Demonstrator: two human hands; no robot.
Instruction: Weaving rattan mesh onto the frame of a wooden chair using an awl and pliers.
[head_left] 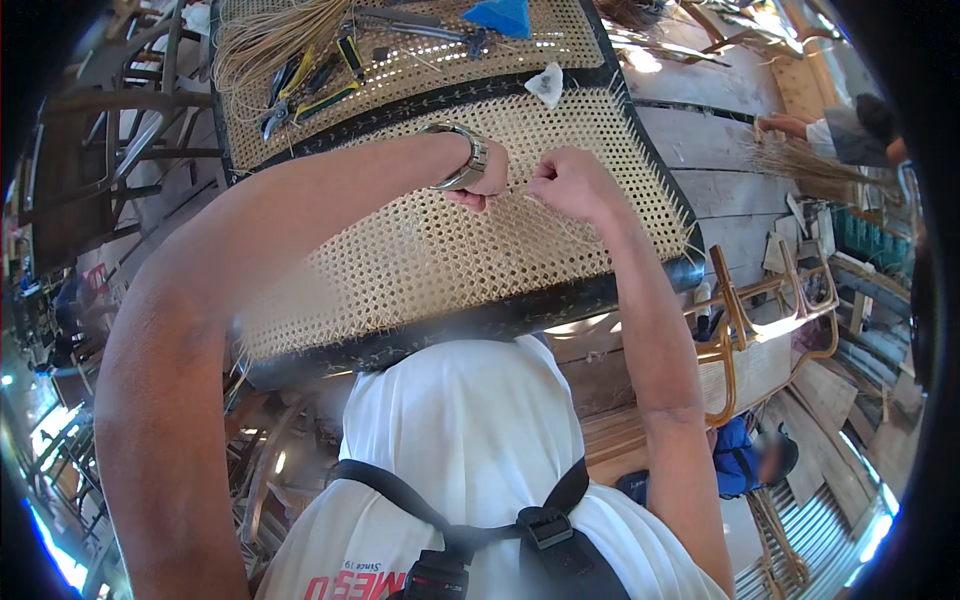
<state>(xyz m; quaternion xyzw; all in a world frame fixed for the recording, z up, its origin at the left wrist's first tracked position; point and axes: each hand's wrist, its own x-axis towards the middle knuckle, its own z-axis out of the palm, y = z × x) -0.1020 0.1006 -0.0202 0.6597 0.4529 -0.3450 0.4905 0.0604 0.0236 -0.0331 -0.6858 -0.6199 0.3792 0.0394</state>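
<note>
A panel of woven cane mesh [430, 265] in a black frame lies in front of me, with holes in a regular pattern. Over its middle, my left hand [487, 182], wearing a metal watch [468, 160], is closed with its fingers curled down at the weave. What those fingers hold is hidden. Just to the right, my right hand [578, 185] is closed in a pinch, with a thin pale cane strand at its fingertips. Loose strand ends stick out along the panel's right edge. A crumpled white scrap [546, 85] sits beyond my hands.
On the far cane section lie a bundle of loose strands [275, 40], yellow-and-black pliers [325, 100] and a blue piece [498, 17]. Wooden chair frames [740, 310] stand at right and left. One person [740, 455] is at lower right; another's hand [785, 125] shows at upper right.
</note>
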